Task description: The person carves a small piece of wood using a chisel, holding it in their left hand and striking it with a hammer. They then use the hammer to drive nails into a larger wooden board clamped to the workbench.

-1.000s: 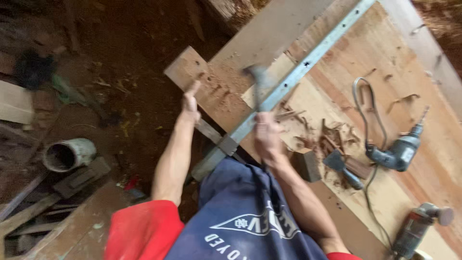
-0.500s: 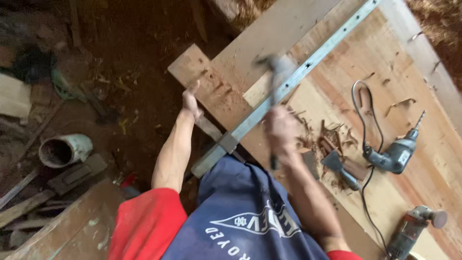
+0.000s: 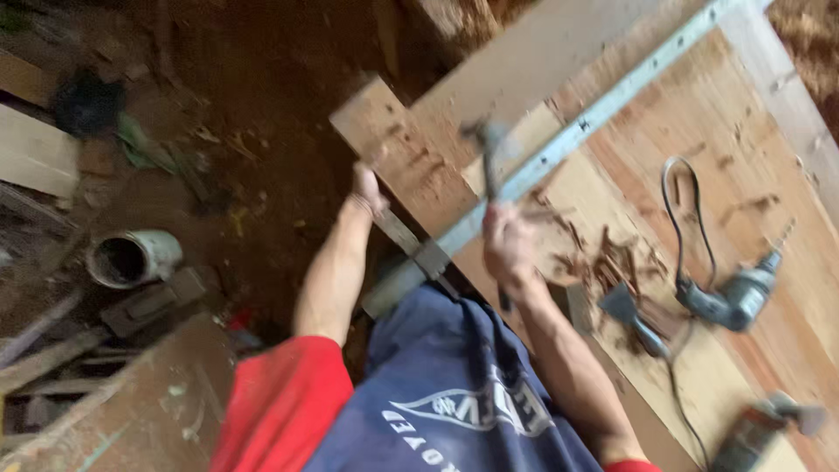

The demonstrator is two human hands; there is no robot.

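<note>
- No packages, signs or screens are showing anywhere around the workplace.
- The one printed mark in sight is sitting on the person's dark blue shirt (image 3: pixel 454 393): a white emblem (image 3: pixel 476 409), elongated and pointed, is stretching across the chest at the bottom of the view, with white lettering curving beside it.

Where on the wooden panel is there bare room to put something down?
Bare: the panel between the metal bar and the drill's cable loop. Crowded: wood chips, scraper and drill beside the right hand holding the hammer.
</note>
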